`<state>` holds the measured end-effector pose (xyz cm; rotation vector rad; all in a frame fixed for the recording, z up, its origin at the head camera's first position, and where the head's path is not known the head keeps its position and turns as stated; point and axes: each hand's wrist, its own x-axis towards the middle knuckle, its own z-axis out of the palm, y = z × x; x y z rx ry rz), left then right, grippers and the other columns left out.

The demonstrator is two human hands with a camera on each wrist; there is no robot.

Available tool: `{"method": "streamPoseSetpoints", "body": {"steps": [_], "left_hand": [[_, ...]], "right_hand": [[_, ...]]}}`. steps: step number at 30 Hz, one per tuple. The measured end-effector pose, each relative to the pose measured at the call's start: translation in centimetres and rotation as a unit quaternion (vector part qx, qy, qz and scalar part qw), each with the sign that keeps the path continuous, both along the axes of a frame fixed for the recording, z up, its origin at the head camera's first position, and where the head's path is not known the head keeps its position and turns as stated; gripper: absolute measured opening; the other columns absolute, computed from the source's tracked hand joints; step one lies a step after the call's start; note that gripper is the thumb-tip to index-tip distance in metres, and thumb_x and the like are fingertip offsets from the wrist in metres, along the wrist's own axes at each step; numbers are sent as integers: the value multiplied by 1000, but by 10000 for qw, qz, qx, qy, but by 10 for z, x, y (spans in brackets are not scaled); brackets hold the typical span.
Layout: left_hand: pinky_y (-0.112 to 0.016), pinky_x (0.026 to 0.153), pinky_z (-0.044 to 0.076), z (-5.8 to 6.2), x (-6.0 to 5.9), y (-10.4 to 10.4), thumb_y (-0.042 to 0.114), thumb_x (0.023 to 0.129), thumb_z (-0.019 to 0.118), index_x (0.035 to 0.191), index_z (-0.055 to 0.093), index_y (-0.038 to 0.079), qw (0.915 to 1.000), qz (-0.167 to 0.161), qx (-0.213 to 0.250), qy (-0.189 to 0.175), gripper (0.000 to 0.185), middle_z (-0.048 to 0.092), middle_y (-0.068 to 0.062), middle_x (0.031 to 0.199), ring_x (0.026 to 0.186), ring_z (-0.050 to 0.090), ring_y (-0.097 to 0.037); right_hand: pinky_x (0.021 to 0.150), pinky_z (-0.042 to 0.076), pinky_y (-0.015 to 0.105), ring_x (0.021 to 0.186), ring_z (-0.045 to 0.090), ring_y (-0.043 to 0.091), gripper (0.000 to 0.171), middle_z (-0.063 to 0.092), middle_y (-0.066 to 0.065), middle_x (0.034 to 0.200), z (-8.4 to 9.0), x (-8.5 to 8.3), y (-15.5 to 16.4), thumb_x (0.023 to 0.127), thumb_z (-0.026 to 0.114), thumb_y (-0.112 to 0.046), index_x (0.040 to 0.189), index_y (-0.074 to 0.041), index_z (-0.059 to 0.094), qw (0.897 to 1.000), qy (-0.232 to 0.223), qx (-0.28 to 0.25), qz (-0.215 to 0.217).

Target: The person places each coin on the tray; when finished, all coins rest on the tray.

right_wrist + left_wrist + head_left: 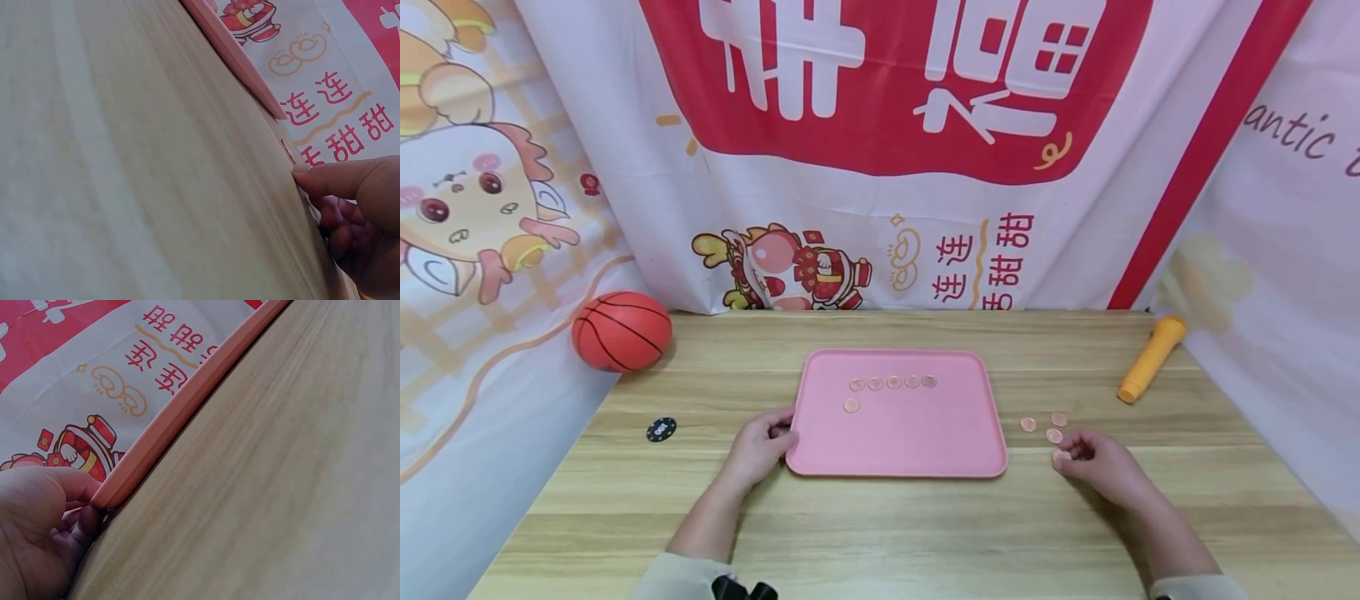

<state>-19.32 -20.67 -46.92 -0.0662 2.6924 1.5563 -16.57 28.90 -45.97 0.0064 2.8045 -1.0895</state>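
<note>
A pink tray lies on the table, with a row of several copper-coloured coins near its far side and a single coin just below the row's left end. My left hand grips the tray's left edge, also seen from the left wrist, with the fingers partly hidden. To the right of the tray, my right hand is low over the table, its thumb and fingertips pinching a coin. Three more loose coins lie just beyond it, the closest coin almost at the fingertips.
A red toy basketball sits at the back left of the wooden table. Nearer on that side lies a black chip. At the back right is a yellow-orange flashlight-shaped object. Printed cloth hangs behind.
</note>
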Motion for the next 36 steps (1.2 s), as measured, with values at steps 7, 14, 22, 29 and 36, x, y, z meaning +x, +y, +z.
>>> {"method": "streamPoseSetpoints", "body": {"steps": [7,14,22,29,36], "left_hand": [[-19,64,46,0,0,-1,5,87,64,133,57,-4,10000,27,0,-3,47,66,-12,93,78,54,-11],[-19,65,47,-1,-1,-2,4,87,65,133,57,-4,10000,46,52,-16,47,66,-13,93,78,55,-11],[-19,66,47,-1,-2,-2,5,88,65,133,57,-4,9999,9,103,-5,47,67,-17,105,80,56,-11],[-20,67,47,-1,-1,-2,4,87,64,134,57,-3,10000,-6,59,-4,47,68,-16,103,80,56,-11],[-20,67,47,-2,0,-2,4,87,64,133,57,-3,10000,29,31,-4,47,67,-14,99,80,56,-11]], "right_hand": [[68,56,24,76,62,10,33,62,7,89,5,-5,-12,94,64,-16,117,6,58,9859,-407,-1619,-136],[76,56,23,88,64,9,43,65,11,102,18,-22,-35,96,63,-22,130,3,55,9826,-408,-1802,187],[79,54,26,93,59,15,52,62,12,110,27,-45,-74,88,72,-23,132,-1,55,9828,-393,-1781,299],[73,54,22,87,57,11,48,63,10,102,23,-63,-114,84,73,-10,128,3,58,9760,-93,-2144,362],[70,53,23,80,57,11,42,64,10,94,19,-77,-151,82,71,-1,123,5,60,9729,121,-2240,552]]}}
